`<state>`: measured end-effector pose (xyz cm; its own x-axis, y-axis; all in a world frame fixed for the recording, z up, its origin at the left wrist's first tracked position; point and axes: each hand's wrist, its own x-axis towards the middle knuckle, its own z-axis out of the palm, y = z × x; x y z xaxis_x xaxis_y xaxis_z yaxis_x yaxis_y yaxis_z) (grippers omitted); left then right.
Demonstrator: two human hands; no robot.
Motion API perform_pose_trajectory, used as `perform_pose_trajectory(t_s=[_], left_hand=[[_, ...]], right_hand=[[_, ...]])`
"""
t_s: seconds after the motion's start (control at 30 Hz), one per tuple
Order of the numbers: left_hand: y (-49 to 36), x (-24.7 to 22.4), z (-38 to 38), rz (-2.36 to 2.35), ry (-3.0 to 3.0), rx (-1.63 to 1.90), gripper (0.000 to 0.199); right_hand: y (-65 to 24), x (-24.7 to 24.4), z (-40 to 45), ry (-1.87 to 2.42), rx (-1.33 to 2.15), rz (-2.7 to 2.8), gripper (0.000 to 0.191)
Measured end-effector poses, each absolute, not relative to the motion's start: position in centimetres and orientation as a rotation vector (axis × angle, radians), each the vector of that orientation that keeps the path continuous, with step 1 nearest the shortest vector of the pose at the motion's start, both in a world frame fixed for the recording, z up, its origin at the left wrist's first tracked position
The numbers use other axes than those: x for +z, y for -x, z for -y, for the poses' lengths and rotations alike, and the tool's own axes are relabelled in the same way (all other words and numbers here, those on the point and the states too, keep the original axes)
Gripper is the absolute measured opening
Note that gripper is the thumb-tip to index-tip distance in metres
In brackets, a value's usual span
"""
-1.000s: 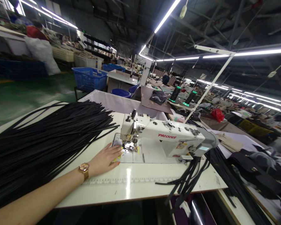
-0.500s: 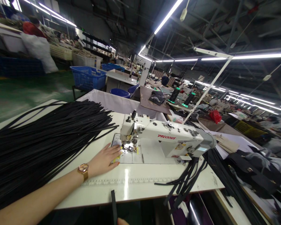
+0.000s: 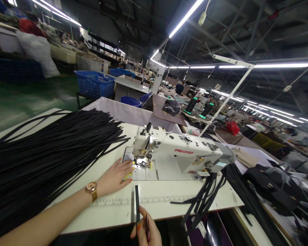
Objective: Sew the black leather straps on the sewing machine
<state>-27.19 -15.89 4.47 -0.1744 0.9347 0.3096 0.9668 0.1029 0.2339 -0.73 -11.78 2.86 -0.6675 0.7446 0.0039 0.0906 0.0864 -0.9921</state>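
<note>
My left hand (image 3: 116, 176), with a watch (image 3: 91, 187) on the wrist, lies flat beside the needle area of a white sewing machine (image 3: 179, 148). Its fingers are stretched out, tips near the presser foot (image 3: 143, 163). At the table's front edge my right hand (image 3: 147, 229) is closed around a narrow black strap (image 3: 137, 201), which points up toward the machine. A slim dark tool (image 3: 147, 225), its kind unclear, is also tucked in that hand. A big heap of black straps (image 3: 53, 150) covers the left of the table.
A printed ruler (image 3: 166, 199) runs along the front of the white tabletop. More black straps (image 3: 206, 194) hang over the edge at right, near dark fabric pieces (image 3: 267, 184). Thread cones (image 3: 191, 105) stand behind the machine; a blue crate (image 3: 93, 83) is at the back left.
My right hand has risen into view from below, bringing the black strap up over the tabletop. My left hand stays almost in place by the needle area.
</note>
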Motion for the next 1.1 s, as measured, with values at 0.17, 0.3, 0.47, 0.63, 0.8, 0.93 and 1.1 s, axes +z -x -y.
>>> perform_pose_trajectory(t_s=[0.17, 0.3, 0.47, 0.63, 0.8, 0.93, 1.1], left_hand=[[27.0, 5.0, 16.1, 2.241, 1.971, -0.598, 0.046], [26.8, 5.7, 16.2, 2.245, 1.904, -0.663, 0.036], [27.0, 5.8, 16.1, 2.262, 1.874, -0.729, 0.030], [26.4, 4.7, 15.9, 2.244, 1.924, -0.650, 0.034], [26.1, 4.0, 15.7, 2.270, 1.907, -0.609, 0.037], [26.2, 4.1, 15.6, 2.267, 1.906, -0.589, 0.037], [26.1, 4.3, 15.6, 2.289, 1.916, -0.561, 0.037]], right_hand=[[4.1, 5.6, 9.4, 0.797, 1.619, 1.929, 0.054], [7.5, 7.3, 8.1, 0.743, 1.613, 2.000, 0.040], [10.3, 6.9, 7.6, 0.729, 1.609, 1.989, 0.034], [11.3, 6.3, 7.0, 0.742, 1.572, 2.024, 0.022], [12.3, 6.4, 6.5, 0.739, 1.584, 2.035, 0.019], [12.5, 6.6, 6.6, 0.730, 1.581, 2.034, 0.019], [12.4, 6.6, 6.6, 0.734, 1.580, 2.037, 0.019]])
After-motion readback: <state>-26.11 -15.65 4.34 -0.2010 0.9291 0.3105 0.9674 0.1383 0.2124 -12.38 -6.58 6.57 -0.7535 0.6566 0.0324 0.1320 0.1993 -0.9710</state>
